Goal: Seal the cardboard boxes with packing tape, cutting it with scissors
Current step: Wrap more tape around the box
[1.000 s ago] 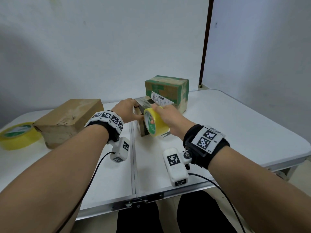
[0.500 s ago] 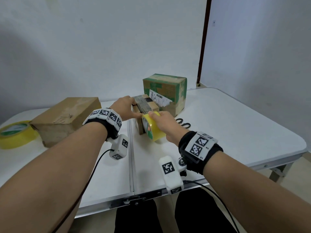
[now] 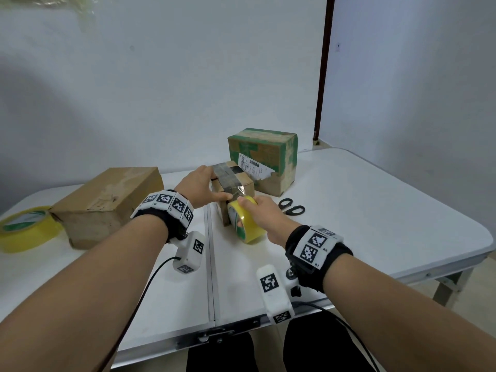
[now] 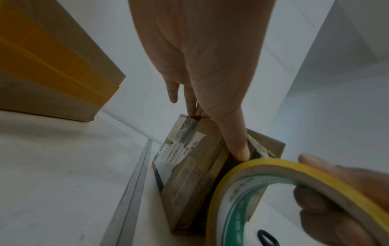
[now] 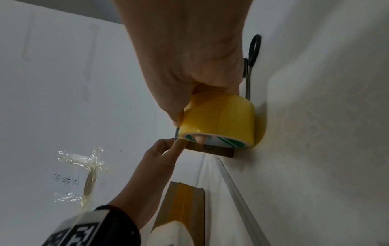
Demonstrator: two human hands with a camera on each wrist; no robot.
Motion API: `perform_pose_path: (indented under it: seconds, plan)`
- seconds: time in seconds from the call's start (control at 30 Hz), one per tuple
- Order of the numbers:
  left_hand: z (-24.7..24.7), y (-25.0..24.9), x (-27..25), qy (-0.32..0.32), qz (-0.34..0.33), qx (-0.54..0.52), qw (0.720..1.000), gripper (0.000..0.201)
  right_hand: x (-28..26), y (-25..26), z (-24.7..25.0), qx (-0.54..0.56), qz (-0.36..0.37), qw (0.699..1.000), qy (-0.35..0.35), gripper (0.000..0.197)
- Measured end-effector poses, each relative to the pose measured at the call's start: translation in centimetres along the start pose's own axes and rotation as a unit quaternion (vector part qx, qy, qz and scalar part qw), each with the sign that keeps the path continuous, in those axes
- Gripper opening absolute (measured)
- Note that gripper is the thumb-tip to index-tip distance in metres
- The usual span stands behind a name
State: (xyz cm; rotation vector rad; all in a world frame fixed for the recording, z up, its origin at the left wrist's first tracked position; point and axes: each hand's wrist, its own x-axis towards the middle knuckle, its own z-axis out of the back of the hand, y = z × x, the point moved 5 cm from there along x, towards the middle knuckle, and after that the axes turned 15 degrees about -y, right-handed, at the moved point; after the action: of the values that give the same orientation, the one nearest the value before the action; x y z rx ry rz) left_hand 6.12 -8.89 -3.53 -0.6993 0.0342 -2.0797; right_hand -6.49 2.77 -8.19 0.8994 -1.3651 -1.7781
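A small cardboard box wrapped in old dark tape stands at the table's middle. My left hand grips it from the left, fingers at the far top edge and thumb pressing the tape at the near top edge. My right hand grips a yellow tape roll, a finger inside its core. The roll sits low against the box's near face, close to the table. Clear tape runs from the roll over the near top edge. Black scissors lie just right of the roll.
A green-taped box with a shipping label stands behind the small one. A large brown box sits to the left, with a second yellow tape roll beyond it. The white folding table has a centre seam.
My right hand has carried the roll from level with the box's top down its near face, drawing tape out. My left hand has stayed on the box.
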Motion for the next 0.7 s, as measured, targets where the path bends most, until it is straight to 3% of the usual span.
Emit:
perform_pose_path:
  seconds: [0.13, 0.2, 0.3, 0.37, 0.43, 0.53, 0.7]
  plan:
    - [0.3, 0.5, 0.0, 0.124, 0.011, 0.021, 0.992, 0.075, -0.4, 0.8, 0.5, 0.032, -0.023, 0.999, 0.007, 0.039]
    - [0.8, 0.9, 0.5, 0.162, 0.029, 0.016, 0.986, 0.061, -0.6, 1.0, 0.8, 0.036, -0.034, 0.999, 0.016, 0.037]
    - [1.7, 1.1, 2.2, 0.085, 0.063, -0.004, 0.994, 0.036, -0.3, 1.4, 0.8, 0.029, -0.035, 0.999, 0.029, 0.036]
    - [1.5, 0.5, 3.1, 0.052, 0.076, -0.012, 0.996, 0.044, -0.2, 1.6, 0.6, 0.024, -0.037, 0.998, 0.033, 0.036]
    - [0.4, -0.5, 3.4, 0.084, 0.07, -0.016, 0.994, 0.052, 0.3, 1.5, 0.3, 0.025, -0.046, 0.998, 0.035, 0.035]
    - [-1.5, -0.7, 3.6, 0.126, 0.064, -0.012, 0.99, 0.047, 0.7, 1.4, 0.5, 0.018, -0.053, 0.998, 0.043, 0.025]
    - [-2.9, -0.8, 3.4, 0.114, 0.031, -0.019, 0.993, 0.047, 1.0, 1.8, 0.6, 0.023, -0.047, 0.997, 0.051, 0.015]
